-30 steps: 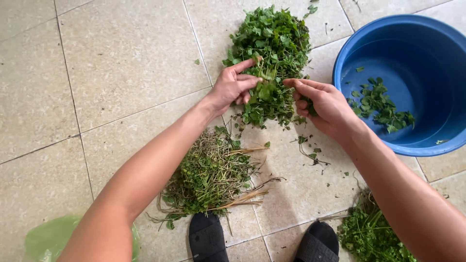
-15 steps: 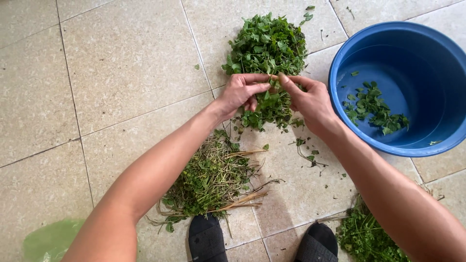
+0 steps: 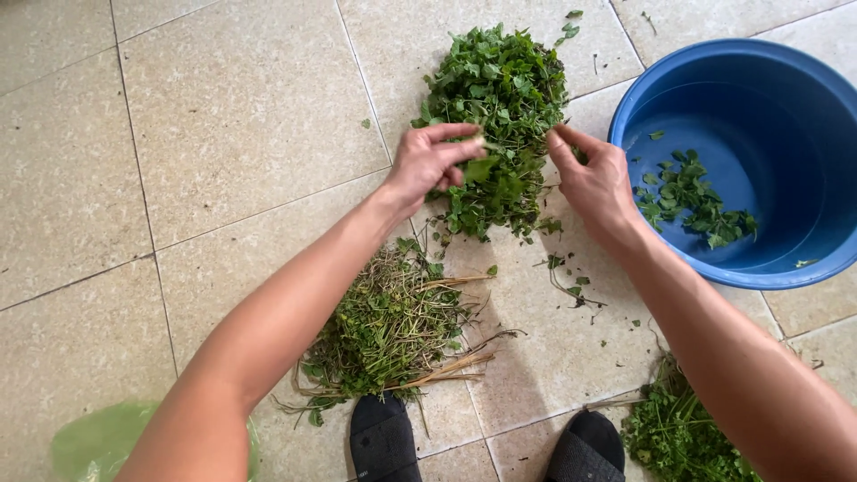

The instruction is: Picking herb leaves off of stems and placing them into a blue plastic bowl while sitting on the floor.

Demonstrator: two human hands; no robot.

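1. The blue basin [image 3: 732, 268] runs off the right edge.
2. The green heap [image 3: 678, 437] at bottom right is cut by the lower edge.
3. The green bag [image 3: 98, 442] and both slippers [image 3: 382, 442] are cropped below.
4. The right hand [image 3: 594, 183]'s fingertips sink into the leafy pile [image 3: 500, 98]; its grip cannot be told.

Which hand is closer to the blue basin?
The right hand. It is at the right edge of the leaf pile, just left of the basin. The left hand is at the pile's left side, farther from the basin.
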